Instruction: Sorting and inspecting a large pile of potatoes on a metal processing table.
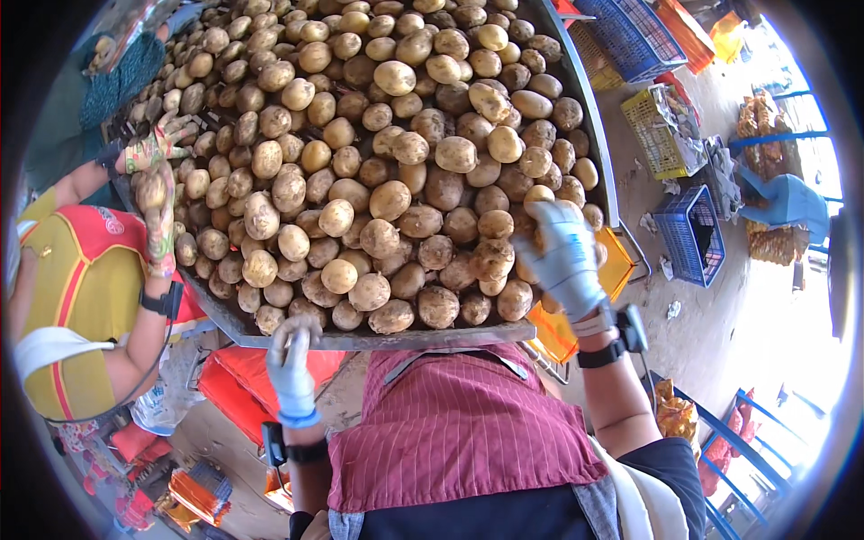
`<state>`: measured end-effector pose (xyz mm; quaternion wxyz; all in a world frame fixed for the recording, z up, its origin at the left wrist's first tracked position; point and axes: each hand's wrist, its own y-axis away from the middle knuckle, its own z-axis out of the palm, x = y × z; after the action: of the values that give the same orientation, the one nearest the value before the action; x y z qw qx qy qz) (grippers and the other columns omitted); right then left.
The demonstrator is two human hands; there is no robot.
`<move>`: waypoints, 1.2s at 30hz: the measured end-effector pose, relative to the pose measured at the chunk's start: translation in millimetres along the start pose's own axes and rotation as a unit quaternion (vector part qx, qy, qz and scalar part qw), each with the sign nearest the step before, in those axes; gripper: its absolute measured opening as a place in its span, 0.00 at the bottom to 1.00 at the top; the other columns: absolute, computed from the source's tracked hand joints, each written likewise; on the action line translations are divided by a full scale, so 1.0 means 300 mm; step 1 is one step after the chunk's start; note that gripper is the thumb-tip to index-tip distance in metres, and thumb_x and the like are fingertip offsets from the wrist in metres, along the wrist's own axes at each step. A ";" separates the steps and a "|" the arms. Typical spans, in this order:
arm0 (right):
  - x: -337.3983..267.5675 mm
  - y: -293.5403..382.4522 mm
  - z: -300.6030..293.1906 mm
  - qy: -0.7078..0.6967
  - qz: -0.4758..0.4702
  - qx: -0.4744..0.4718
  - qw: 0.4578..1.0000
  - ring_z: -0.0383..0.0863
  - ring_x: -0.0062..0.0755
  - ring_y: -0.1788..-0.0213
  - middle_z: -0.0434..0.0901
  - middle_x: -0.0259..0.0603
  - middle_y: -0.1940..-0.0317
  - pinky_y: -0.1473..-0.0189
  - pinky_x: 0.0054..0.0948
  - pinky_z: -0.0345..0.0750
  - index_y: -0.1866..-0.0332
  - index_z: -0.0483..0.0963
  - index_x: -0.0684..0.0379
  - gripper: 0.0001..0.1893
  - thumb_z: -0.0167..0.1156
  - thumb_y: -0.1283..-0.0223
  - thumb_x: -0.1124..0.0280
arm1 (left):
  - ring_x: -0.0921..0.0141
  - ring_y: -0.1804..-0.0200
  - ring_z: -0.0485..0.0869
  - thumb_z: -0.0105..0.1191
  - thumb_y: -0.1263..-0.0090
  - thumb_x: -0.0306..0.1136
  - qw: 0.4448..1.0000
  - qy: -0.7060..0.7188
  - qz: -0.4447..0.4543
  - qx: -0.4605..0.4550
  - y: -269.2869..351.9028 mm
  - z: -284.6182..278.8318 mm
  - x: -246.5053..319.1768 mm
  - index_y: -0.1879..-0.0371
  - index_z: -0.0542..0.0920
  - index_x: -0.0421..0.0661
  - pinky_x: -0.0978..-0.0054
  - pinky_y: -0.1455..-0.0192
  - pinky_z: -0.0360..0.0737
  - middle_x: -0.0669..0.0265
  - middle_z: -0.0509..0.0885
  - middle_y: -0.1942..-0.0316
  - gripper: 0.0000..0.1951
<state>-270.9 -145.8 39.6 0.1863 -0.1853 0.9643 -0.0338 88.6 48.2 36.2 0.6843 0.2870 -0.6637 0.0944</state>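
Note:
A deep pile of soil-marked potatoes (388, 201) fills the metal-rimmed sorting table (432, 337) before me. My right hand (565, 253), in a light blue work glove, reaches over potatoes near the right rim. Its thumb and fingers are apart, and its palm hides whatever lies beneath. At the front rim, left of my body, is my left hand (293, 368), also gloved, with soiled fingertips. Those fingers are bent close together beside the nearest potatoes, and no potato shows in them; the inside of the hand is hidden.
On the left, a co-worker's gloved hand (158, 209) holds a potato, the other resting on the pile. Blue crates (688, 236) and a yellow crate (658, 131) stand on the floor at right. Orange bags (611, 263) hang beside the table; a red bag (250, 385) lies below its left front.

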 end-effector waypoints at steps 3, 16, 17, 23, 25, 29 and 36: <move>-0.145 -0.014 0.074 -0.052 0.052 -0.110 0.991 0.77 0.54 0.46 0.73 0.53 0.42 0.49 0.47 0.79 0.40 0.73 0.55 0.31 0.71 0.51 0.56 | 0.66 0.68 0.80 0.56 0.30 0.31 0.958 0.198 -0.006 -0.205 0.050 -0.024 0.185 0.60 0.81 0.38 0.71 0.66 0.76 0.55 0.84 0.66 0.08; -0.014 0.070 0.051 -0.022 0.128 -0.092 0.987 0.76 0.54 0.55 0.76 0.50 0.59 0.55 0.48 0.76 0.52 0.77 0.55 0.19 0.66 0.54 0.68 | 0.61 0.56 0.83 0.64 0.36 0.36 0.565 0.318 0.115 -0.753 0.018 -0.090 0.362 0.50 0.79 0.46 0.62 0.66 0.81 0.55 0.83 0.55 0.17; -0.028 0.085 0.050 -0.032 0.106 -0.080 0.991 0.76 0.54 0.55 0.76 0.50 0.59 0.55 0.48 0.76 0.52 0.77 0.55 0.19 0.66 0.54 0.68 | 0.61 0.58 0.83 0.64 0.36 0.35 0.567 0.325 0.117 -0.748 0.012 -0.088 0.357 0.53 0.79 0.44 0.63 0.67 0.80 0.54 0.83 0.57 0.16; -0.075 0.159 0.084 -0.024 -0.085 -0.100 0.991 0.75 0.52 0.55 0.75 0.43 0.60 0.54 0.46 0.74 0.52 0.76 0.51 0.20 0.66 0.54 0.66 | 0.60 0.71 0.84 0.63 0.37 0.26 0.584 0.433 0.116 -0.677 -0.020 -0.053 0.309 0.67 0.81 0.32 0.68 0.74 0.79 0.48 0.84 0.69 0.08; -0.066 0.154 0.097 -0.017 0.019 -0.134 0.991 0.75 0.51 0.55 0.76 0.44 0.59 0.53 0.45 0.74 0.50 0.76 0.52 0.22 0.66 0.54 0.64 | 0.62 0.73 0.81 0.59 0.33 0.33 0.696 0.521 -0.033 -0.493 0.001 0.019 0.263 0.67 0.81 0.34 0.67 0.74 0.77 0.52 0.82 0.73 0.11; -0.095 0.138 0.077 -0.163 0.095 -0.030 0.982 0.77 0.52 0.54 0.79 0.47 0.58 0.51 0.45 0.75 0.48 0.75 0.58 0.24 0.68 0.55 0.67 | 0.63 0.48 0.82 0.55 0.29 0.48 0.889 0.275 -0.124 -0.344 -0.086 0.286 0.096 0.39 0.76 0.47 0.62 0.51 0.82 0.61 0.82 0.48 0.24; -0.036 0.035 0.038 -0.042 0.000 -0.052 0.998 0.77 0.48 0.48 0.79 0.45 0.51 0.49 0.44 0.75 0.50 0.77 0.59 0.18 0.63 0.50 0.70 | 0.64 0.53 0.85 0.60 0.32 0.43 0.842 0.263 -0.363 -0.301 -0.019 0.456 -0.053 0.43 0.76 0.47 0.61 0.57 0.86 0.62 0.83 0.49 0.22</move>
<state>-260.9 -131.9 31.3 0.2170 -0.1963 0.9559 0.0244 -26.8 -23.3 13.2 0.8711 0.2520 -0.3027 -0.2934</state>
